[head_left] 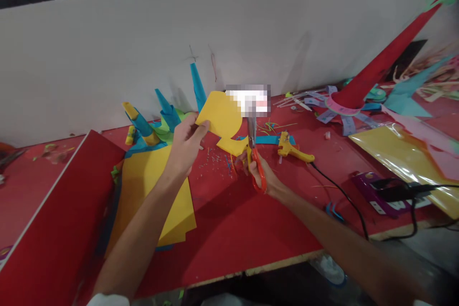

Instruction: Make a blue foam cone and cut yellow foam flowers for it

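My left hand pinches the lower left corner of a yellow paper piece with a rounded right edge, held above the table. In my right hand is a pair of scissors with orange-red handles, its blades pointing up and away, just right of the yellow paper. A yellow offcut with a curved edge lies below the piece, close to my right fingers. Under my left forearm rests a stack of yellow sheets.
A yellow glue gun trails a black cord to a purple power strip. Blue paper cones stand by the wall. A red cone leans at right. A red panel stands at left. Small scraps dot the red table.
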`<state>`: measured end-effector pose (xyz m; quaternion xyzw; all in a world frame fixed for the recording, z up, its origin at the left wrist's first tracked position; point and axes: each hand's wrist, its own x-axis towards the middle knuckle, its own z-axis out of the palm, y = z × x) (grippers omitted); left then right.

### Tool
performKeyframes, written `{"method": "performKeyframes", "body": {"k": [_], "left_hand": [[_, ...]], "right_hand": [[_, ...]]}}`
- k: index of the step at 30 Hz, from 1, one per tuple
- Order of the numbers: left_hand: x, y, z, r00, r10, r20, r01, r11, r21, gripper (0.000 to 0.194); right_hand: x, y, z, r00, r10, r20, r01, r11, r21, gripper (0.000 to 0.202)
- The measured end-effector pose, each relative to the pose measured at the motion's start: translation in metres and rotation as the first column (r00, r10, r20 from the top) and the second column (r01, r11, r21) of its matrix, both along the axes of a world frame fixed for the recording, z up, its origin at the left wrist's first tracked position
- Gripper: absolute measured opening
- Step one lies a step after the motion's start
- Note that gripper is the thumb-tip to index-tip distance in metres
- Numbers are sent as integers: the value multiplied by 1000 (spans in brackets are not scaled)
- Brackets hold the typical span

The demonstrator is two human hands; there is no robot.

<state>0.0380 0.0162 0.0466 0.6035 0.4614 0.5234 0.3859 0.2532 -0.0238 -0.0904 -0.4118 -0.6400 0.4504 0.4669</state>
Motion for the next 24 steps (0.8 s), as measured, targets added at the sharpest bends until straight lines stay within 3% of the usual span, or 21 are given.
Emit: {"method": "performKeyframes", "body": {"k": [4, 10, 16, 24], "left_hand": [[-8, 2, 1, 995, 13, -103, -4, 995, 95, 31], [-13, 3, 9, 971, 25, -239, 13, 988, 156, 39], [-23, 3, 16, 953, 62, -297, 12, 970, 242, 28], [-26, 8, 10, 946, 84, -313, 6, 961, 276, 21]], "right_hand": [[-1, -3, 5, 993, 59, -102, -62, 998, -31, 75], [6, -6, 11, 983, 138, -117, -142, 990, -21, 73], [7, -5, 12, 989, 138, -55, -137, 990, 22, 71], [7, -6, 13, 995, 100, 2, -100, 995, 22, 75]]}}
